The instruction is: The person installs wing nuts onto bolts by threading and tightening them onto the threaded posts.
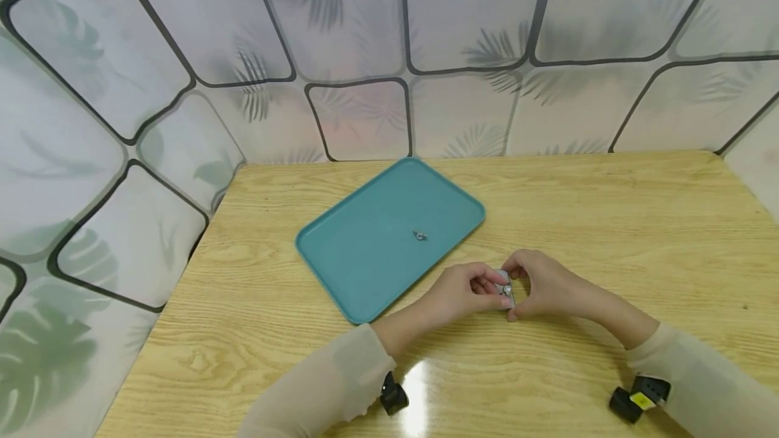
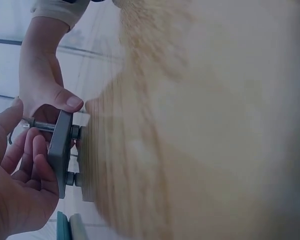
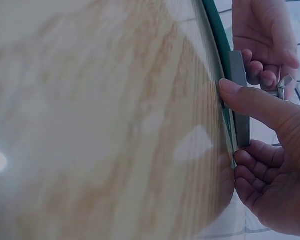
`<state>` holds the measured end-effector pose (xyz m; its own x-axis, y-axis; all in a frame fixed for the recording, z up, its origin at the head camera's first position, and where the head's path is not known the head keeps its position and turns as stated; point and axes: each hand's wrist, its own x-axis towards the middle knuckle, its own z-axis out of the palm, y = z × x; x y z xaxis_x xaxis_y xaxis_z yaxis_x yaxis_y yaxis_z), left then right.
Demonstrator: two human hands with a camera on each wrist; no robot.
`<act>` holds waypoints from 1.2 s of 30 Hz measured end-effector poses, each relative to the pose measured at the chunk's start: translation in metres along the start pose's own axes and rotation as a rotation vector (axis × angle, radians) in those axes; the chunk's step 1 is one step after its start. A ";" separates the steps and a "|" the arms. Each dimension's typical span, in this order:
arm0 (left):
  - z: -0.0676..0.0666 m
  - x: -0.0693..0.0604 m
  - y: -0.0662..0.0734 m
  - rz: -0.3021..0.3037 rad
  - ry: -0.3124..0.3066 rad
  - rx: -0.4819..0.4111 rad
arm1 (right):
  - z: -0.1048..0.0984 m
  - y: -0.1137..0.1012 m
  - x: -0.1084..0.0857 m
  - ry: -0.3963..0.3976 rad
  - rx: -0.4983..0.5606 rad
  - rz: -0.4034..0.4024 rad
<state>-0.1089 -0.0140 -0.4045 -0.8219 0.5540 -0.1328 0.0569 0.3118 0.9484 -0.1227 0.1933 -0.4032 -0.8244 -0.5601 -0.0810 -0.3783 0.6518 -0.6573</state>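
Observation:
A small grey metal plate [image 1: 504, 297] is held just over the table between both hands. In the left wrist view, a threaded bolt [image 2: 44, 126] stands out from the plate [image 2: 60, 160], while short bolt heads [image 2: 74, 132] stick out underneath. My left hand [image 1: 471, 287] pinches the wing nut [image 3: 286, 85] at the bolt's end between thumb and finger; its other fingers curl against the plate. With thumb on one edge and fingers at the opposite one, my right hand [image 1: 548, 286] grips the plate. Another wing nut [image 1: 420, 235] lies on the teal tray.
The teal tray [image 1: 359, 255] lies at an angle on the wooden table [image 1: 608, 222], left of and beyond the hands. A patterned cloth [image 1: 462, 113] hangs behind the table and along its left. Each sleeve carries a black wrist device [image 1: 393, 394].

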 end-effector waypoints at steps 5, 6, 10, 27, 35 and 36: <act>0.002 0.000 -0.001 -0.008 0.019 0.018 | 0.001 0.000 0.000 0.007 -0.012 -0.009; 0.002 0.001 -0.002 -0.010 0.028 0.024 | 0.001 0.000 0.000 0.010 -0.018 -0.008; 0.002 0.002 -0.005 -0.017 0.074 0.034 | 0.002 0.000 0.000 0.019 -0.027 -0.016; 0.002 0.000 -0.004 0.039 0.064 0.003 | 0.001 0.002 0.001 0.017 -0.024 -0.011; 0.005 -0.002 -0.002 0.032 0.053 0.042 | 0.002 0.002 0.000 0.020 -0.024 -0.010; 0.005 -0.002 -0.002 0.025 0.057 0.048 | 0.002 0.002 0.000 0.019 -0.023 -0.007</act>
<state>-0.1041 -0.0116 -0.4075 -0.8509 0.5172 -0.0916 0.1037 0.3364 0.9360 -0.1221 0.1935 -0.4059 -0.8294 -0.5553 -0.0617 -0.3939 0.6594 -0.6403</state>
